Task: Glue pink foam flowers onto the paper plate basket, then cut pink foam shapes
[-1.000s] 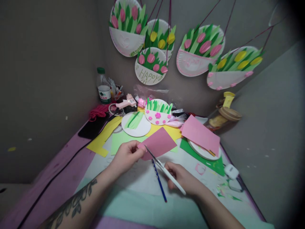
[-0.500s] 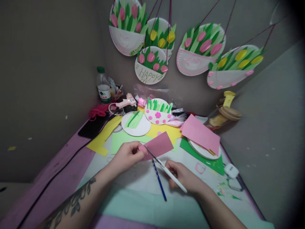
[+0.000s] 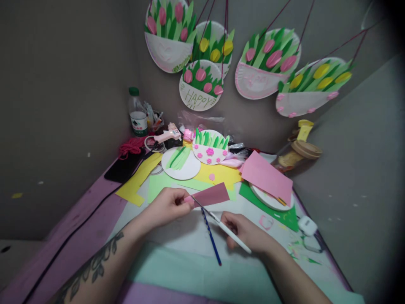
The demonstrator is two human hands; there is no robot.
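Note:
Pinched in my left hand (image 3: pixel 175 206) is the left end of a piece of pink paper (image 3: pixel 212 195), held above the table. My right hand (image 3: pixel 238 230) is closed round the white handles of a pair of scissors (image 3: pixel 228 232). The blades point up and left, and their tips meet the paper close to my left fingertips. Below the scissors a dark blue pencil (image 3: pixel 211 238) lies on the white sheet. A small pink paper piece (image 3: pixel 211 177) rests on yellow paper beyond my hands.
Paper plates, one with pink flowers (image 3: pixel 210 155) and one with green strips (image 3: pixel 177 162), stand behind. A pink glue gun (image 3: pixel 168 133), a bottle (image 3: pixel 138 114) and a phone (image 3: pixel 123 166) are at back left. Right are pink sheets (image 3: pixel 268 177), an earphone case (image 3: pixel 307 226) and a lidded cup (image 3: pixel 297 155).
The pink paper has tilted and now looks narrower, uncovering the small pink piece behind it. Both hands keep their hold, and the scissors have shifted slightly.

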